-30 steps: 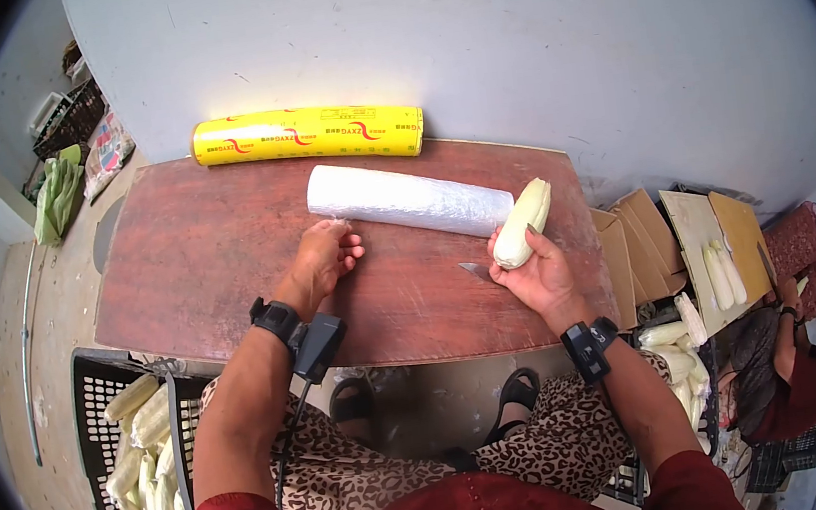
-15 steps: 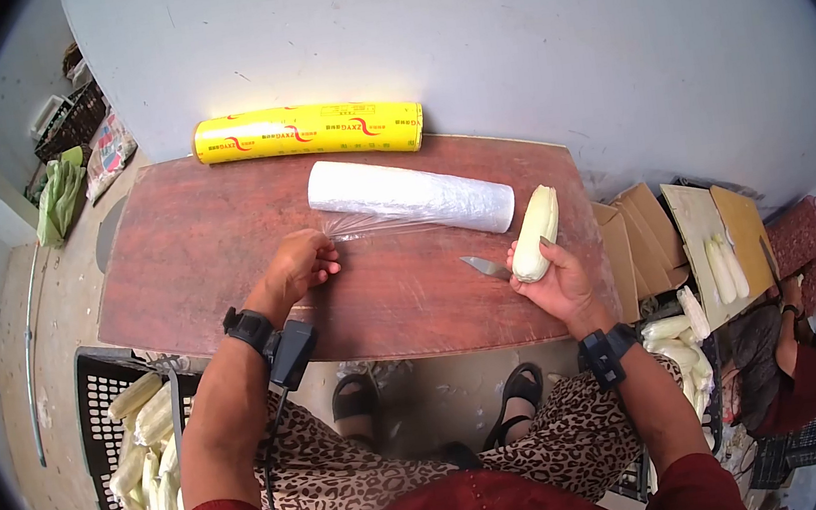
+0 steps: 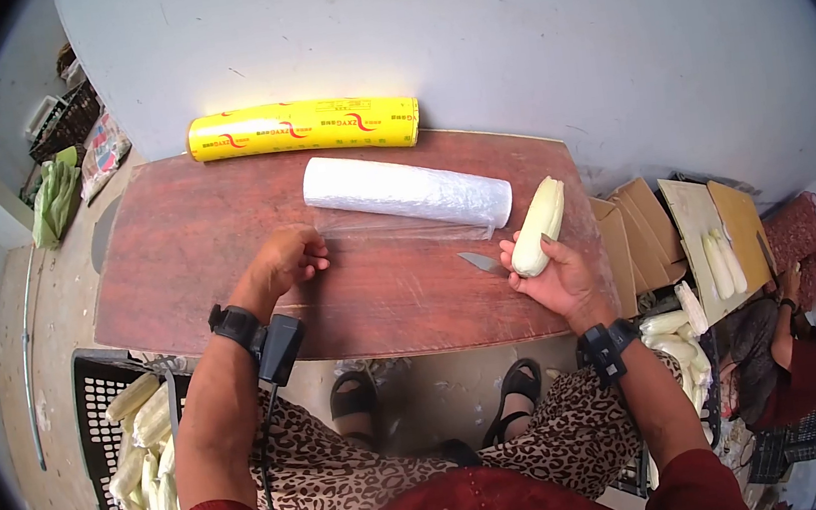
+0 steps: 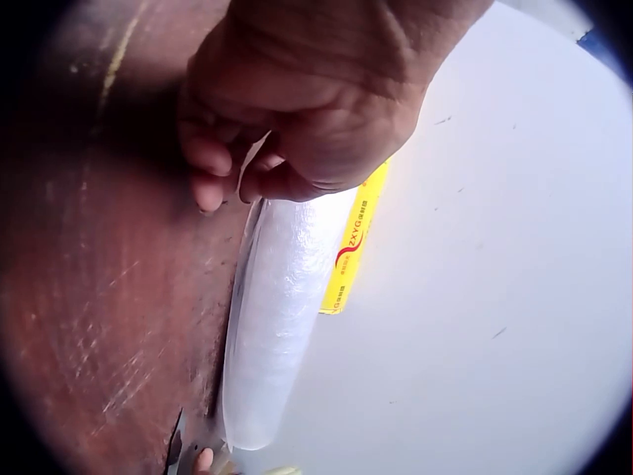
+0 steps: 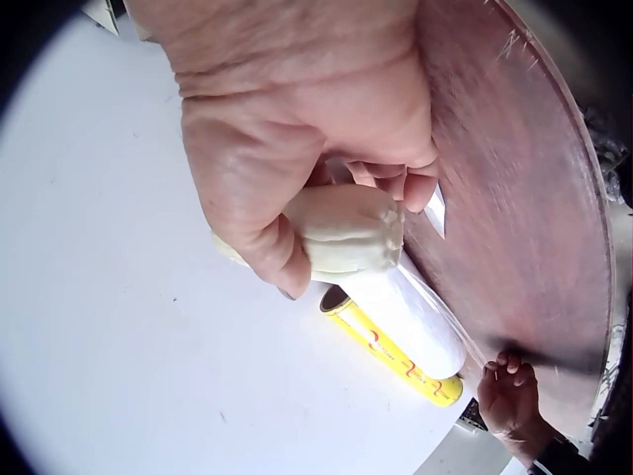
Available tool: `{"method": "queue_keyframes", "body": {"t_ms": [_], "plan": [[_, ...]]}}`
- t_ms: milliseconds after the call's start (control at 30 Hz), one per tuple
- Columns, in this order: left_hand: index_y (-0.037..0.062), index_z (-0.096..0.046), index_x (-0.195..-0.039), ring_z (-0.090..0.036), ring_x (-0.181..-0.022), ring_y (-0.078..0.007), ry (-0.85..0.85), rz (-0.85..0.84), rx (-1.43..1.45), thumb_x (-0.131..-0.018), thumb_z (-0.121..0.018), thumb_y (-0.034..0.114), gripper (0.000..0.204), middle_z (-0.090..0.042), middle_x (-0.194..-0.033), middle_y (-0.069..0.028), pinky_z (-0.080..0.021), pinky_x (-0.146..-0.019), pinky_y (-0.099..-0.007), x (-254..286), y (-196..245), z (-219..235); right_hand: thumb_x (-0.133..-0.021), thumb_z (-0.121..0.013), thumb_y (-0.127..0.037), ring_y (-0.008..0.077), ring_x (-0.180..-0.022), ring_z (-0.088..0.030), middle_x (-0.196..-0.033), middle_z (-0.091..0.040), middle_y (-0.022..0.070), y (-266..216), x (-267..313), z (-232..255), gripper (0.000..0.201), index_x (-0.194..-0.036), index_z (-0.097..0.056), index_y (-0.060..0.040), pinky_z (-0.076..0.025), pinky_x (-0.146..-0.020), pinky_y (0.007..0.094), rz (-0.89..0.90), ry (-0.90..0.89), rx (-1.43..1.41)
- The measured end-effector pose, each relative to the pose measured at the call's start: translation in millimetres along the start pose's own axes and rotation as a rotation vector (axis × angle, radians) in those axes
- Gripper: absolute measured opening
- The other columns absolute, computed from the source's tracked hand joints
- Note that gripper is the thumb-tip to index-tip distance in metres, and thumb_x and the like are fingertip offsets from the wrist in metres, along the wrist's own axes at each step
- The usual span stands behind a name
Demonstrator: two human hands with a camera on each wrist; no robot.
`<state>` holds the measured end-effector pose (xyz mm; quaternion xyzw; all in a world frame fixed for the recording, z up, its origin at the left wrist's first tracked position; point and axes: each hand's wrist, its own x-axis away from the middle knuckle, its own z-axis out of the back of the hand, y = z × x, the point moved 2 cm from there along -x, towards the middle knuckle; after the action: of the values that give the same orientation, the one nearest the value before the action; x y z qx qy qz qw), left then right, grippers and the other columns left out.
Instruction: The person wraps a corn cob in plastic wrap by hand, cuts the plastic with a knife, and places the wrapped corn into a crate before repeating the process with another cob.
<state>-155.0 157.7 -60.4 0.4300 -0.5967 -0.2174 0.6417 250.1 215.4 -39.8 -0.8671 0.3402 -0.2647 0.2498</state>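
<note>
A white roll of clear plastic film [image 3: 406,193] lies across the wooden table [image 3: 176,251], with a thin sheet drawn off its near side. My left hand [image 3: 286,261] pinches the left part of that sheet's edge; in the left wrist view the hand [image 4: 316,89] has its fingers curled by the end of the roll [image 4: 282,317]. My right hand [image 3: 562,280] grips a pale husked corn ear [image 3: 539,228], tilted, right of the roll. From beside the right fingers a knife blade [image 3: 483,264] points left; its handle is hidden. The right wrist view shows the ear [image 5: 346,230] between thumb and fingers.
A yellow printed roll [image 3: 303,129] lies along the table's back edge by the wall. Black crates of corn stand at lower left [image 3: 96,432] and lower right. Cardboard [image 3: 648,238] and a board bearing two ears are at the right, near a seated person [image 3: 803,361].
My left hand has moved left and slightly toward me, and a film sheet now stretches out from the roll. My right hand has shifted right and nearer with the corn, exposing more of the blade.
</note>
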Motion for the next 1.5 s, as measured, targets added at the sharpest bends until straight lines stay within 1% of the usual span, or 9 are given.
{"method": "queue_keyframes", "body": {"t_ms": [200, 300, 533, 700, 900, 1033, 1200, 1300, 1500], "plan": [[0.0014, -0.058, -0.086, -0.062, -0.06, -0.0201, -0.001, -0.001, 0.001, -0.086, -0.057, 0.012, 0.011, -0.062, -0.077, -0.0105, -0.045, -0.047, -0.0281, 2.7, 2.1, -2.0, -0.087, -0.069, -0.023, 0.0289, -0.119, -0.052, -0.123, -0.055, 0.0143, 7.5, -10.9, -12.0, 0.049, -0.128, -0.048, -0.005, -0.044, -0.087, 0.0397, -0.034, -0.096, -0.1], [0.0019, -0.058, -0.086, -0.062, -0.06, -0.02, -0.014, -0.004, 0.001, -0.087, -0.056, 0.012, 0.01, -0.062, -0.077, -0.0101, -0.045, -0.047, -0.028, 2.8, 2.2, -1.5, -0.085, -0.071, -0.025, 0.0298, -0.12, -0.051, -0.13, -0.05, 0.0166, 12.2, -19.1, -7.5, 0.054, -0.129, -0.048, -0.0043, -0.044, -0.089, 0.0416, -0.026, -0.121, -0.07], [0.0022, -0.059, -0.082, -0.062, -0.06, -0.0181, -0.005, -0.004, -0.002, -0.085, -0.055, 0.011, 0.01, -0.061, -0.075, -0.0085, -0.045, -0.048, -0.027, 4.7, 3.4, -2.4, -0.086, -0.07, -0.021, 0.0265, -0.117, -0.053, -0.125, -0.054, 0.0134, 17.7, -21.7, -9.3, 0.05, -0.128, -0.049, -0.0022, -0.045, -0.087, 0.0396, -0.029, -0.069, -0.018], [0.0019, -0.058, -0.084, -0.061, -0.06, -0.019, -0.016, 0.001, -0.04, -0.086, -0.055, 0.012, 0.011, -0.061, -0.077, -0.0098, -0.045, -0.048, -0.0275, 4.9, 3.7, -0.8, -0.086, -0.068, -0.017, 0.0255, -0.113, -0.055, -0.121, -0.057, 0.0135, 20.6, -16.4, -4.2, 0.047, -0.126, -0.049, -0.001, -0.045, -0.086, 0.0381, -0.025, -0.029, 0.011], [0.0014, -0.059, -0.084, -0.061, -0.061, -0.019, -0.007, 0.005, -0.09, -0.084, -0.055, 0.013, 0.012, -0.061, -0.077, -0.0101, -0.045, -0.048, -0.0279, 3.1, 3.3, 1.0, -0.088, -0.066, -0.014, 0.0257, -0.113, -0.055, -0.122, -0.057, 0.015, 19.9, -6.5, 1.8, 0.047, -0.128, -0.048, 0.0021, -0.045, -0.094, 0.0408, -0.001, -0.019, 0.044], [0.0012, -0.059, -0.084, -0.062, -0.061, -0.0193, 0.014, 0.006, -0.119, -0.084, -0.056, 0.013, 0.012, -0.062, -0.077, -0.0103, -0.045, -0.048, -0.0281, 5.1, 3.4, 0.9, -0.085, -0.068, -0.016, 0.0267, -0.111, -0.057, -0.122, -0.057, 0.0155, 20.1, -4.3, 8.9, 0.051, -0.128, -0.048, 0.002, -0.047, -0.09, 0.0402, 0.015, 0.024, 0.093], [0.0017, -0.06, -0.082, -0.062, -0.059, -0.0183, 0.007, 0.008, -0.11, -0.083, -0.057, 0.011, 0.01, -0.062, -0.076, -0.0089, -0.045, -0.048, -0.0282, 4.8, 3.2, 1.8, -0.087, -0.068, -0.019, 0.0274, -0.113, -0.056, -0.125, -0.056, 0.0158, 17.1, -3.4, 4.0, 0.05, -0.129, -0.048, -0.0003, -0.047, -0.089, 0.0403, -0.043, -0.046, 0.041], [0.0013, -0.06, -0.082, -0.062, -0.06, -0.019, 0.014, 0.003, -0.119, -0.084, -0.057, 0.012, 0.012, -0.062, -0.077, -0.0098, -0.045, -0.048, -0.0287, 4.5, 2.5, 0.9, -0.087, -0.069, -0.022, 0.0262, -0.109, -0.057, -0.119, -0.058, 0.0136, 18.2, -2.7, -5.8, 0.047, -0.125, -0.049, -0.0021, -0.047, -0.081, 0.0358, -0.04, 0.005, 0.05], [0.0019, -0.059, -0.083, -0.062, -0.061, -0.0191, 0.022, 0.002, -0.126, -0.084, -0.056, 0.013, 0.012, -0.062, -0.077, -0.0097, -0.045, -0.049, -0.0291, 6.2, 3.3, 1.4, -0.088, -0.067, -0.018, 0.0264, -0.106, -0.057, -0.118, -0.057, 0.0127, 18.4, -5.7, -10.4, 0.046, -0.126, -0.048, -0.0018, -0.048, -0.081, 0.0375, -0.029, 0.004, 0.105]]}}
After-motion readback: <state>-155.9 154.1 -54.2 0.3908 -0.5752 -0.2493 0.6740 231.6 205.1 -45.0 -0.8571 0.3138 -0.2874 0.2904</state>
